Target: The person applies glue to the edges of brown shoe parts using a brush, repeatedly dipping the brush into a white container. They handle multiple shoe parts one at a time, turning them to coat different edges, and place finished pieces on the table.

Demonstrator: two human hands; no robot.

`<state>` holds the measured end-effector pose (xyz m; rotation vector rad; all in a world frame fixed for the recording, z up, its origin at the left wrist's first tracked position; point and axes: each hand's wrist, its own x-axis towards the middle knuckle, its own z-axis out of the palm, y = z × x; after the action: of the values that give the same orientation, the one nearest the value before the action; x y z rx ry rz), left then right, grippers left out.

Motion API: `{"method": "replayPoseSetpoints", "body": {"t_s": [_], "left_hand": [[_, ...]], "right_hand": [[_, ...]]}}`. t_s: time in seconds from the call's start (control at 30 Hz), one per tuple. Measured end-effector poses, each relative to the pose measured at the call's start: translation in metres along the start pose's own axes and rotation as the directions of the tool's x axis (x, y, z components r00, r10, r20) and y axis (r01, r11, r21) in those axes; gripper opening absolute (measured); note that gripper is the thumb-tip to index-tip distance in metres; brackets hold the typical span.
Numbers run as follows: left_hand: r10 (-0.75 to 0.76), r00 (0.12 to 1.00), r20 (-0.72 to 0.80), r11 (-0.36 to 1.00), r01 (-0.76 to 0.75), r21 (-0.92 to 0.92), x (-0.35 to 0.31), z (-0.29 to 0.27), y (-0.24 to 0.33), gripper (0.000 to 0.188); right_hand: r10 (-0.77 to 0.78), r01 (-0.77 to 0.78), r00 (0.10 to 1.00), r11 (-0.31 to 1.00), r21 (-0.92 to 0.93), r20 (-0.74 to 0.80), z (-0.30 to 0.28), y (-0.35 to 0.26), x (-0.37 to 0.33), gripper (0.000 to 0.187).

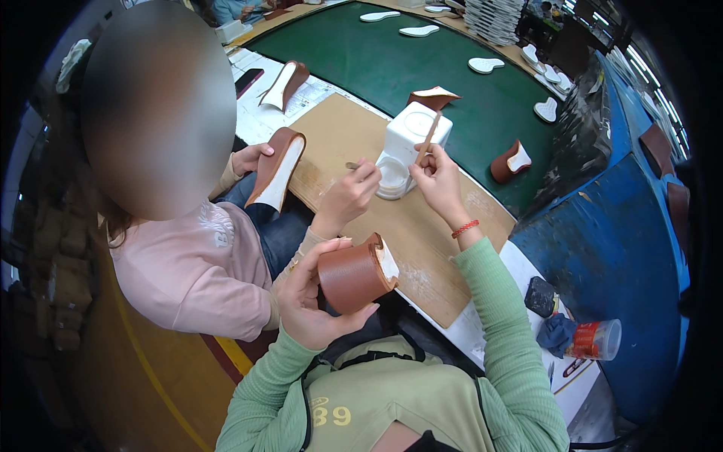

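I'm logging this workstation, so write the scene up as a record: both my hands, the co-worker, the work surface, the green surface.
Left hand: holds a brown shoe piece
Right hand: holds a slim brown stick by the white pot
Co-worker: one hand on another shoe piece, the other near the pot
Work surface: brown board
Green surface: white sole-shaped pieces on it

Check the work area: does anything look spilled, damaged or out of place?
Pale, patchy smears mark the tan rectangular board toward its near edge; they look odd against its plain surface, perhaps dried residue. The tall blue panel at right looks scuffed. The curved brown leather-like piece in the left hand shows no obvious damage.
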<state>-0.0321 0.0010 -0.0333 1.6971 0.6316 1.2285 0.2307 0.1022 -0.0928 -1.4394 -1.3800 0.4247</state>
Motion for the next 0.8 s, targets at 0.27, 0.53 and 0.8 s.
{"method": "replayPoseSetpoints", "body": {"t_s": [0.27,0.53,0.8], "left_hand": [[0.057,0.998,-0.005,0.998,-0.057,0.011,-0.001,0.005,0.012,0.079],[0.204,0.979,0.016,0.965,-0.204,0.163,0.003,0.009,0.025,0.074],[0.444,0.896,-0.001,0.877,-0.434,0.205,0.016,0.031,0.025,0.064]], "right_hand": [[0.021,-0.005,0.995,0.987,0.163,-0.099,-0.001,0.014,-0.009,0.026],[0.276,-0.103,0.960,0.511,0.853,-0.049,-0.064,-0.084,-0.043,0.034],[-0.106,0.252,0.961,0.710,0.658,-0.254,-0.101,-0.190,-0.109,0.048]]}}
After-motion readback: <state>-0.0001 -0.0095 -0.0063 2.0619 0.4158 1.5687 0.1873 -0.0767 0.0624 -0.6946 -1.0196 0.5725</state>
